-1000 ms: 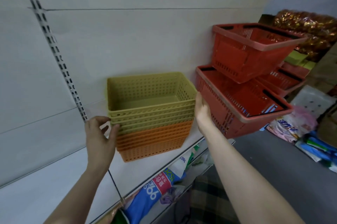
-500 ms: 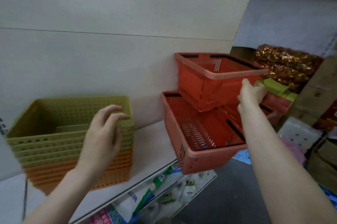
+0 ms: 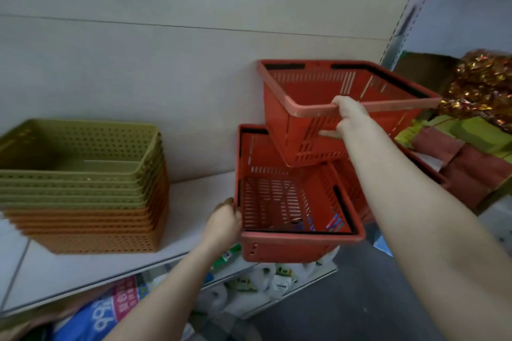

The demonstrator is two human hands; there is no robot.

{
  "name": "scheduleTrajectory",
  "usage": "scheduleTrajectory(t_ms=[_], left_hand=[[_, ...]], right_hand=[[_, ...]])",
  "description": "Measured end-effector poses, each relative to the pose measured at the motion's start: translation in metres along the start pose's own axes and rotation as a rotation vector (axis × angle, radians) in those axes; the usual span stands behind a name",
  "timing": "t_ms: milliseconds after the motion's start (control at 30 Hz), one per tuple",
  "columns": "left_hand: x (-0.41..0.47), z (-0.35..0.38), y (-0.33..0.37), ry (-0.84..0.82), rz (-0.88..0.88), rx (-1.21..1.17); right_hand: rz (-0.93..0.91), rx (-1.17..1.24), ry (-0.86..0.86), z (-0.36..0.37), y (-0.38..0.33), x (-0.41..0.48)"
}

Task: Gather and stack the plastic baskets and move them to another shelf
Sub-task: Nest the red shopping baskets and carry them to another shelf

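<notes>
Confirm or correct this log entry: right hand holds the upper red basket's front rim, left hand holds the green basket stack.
One error. The left hand holds the lower red basket by its left rim corner, not the green basket stack, which sits untouched. The right hand does hold the upper red basket by its front rim. The head view shows it.

Right of the basket stack (image 3: pixel 83 202), upper shopping basket (image 3: pixel 279 113) sits on lower shopping basket (image 3: pixel 288 247).
</notes>
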State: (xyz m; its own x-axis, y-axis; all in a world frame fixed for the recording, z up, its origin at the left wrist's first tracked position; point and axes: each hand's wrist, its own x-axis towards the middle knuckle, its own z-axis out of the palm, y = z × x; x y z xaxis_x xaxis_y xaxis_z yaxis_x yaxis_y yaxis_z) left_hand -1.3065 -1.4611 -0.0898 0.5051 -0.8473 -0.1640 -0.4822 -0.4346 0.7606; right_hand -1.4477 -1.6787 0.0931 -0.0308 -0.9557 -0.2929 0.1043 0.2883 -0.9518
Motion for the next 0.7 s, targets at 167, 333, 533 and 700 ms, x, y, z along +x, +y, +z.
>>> scheduleTrajectory(t_ms=[167,333,533,700], left_hand=[[0.006,-0.007,-0.009,-0.091,-0.065,-0.181],[0.003,-0.016,-0.011,-0.137,-0.143,-0.442],[0.003,-0.027,-0.023,-0.125,-0.207,-0.565],[0.001,-0.027,-0.026,-0.150,-0.187,-0.587]], right_hand=[[-0.050,-0.031,-0.010,-0.048,0.027,0.000],[-0.216,-0.095,0.016,-0.102,0.052,-0.012],[-0.205,-0.292,-0.198,-0.140,0.060,-0.040],[-0.081,-0.376,-0.229,-0.140,0.074,-0.042]])
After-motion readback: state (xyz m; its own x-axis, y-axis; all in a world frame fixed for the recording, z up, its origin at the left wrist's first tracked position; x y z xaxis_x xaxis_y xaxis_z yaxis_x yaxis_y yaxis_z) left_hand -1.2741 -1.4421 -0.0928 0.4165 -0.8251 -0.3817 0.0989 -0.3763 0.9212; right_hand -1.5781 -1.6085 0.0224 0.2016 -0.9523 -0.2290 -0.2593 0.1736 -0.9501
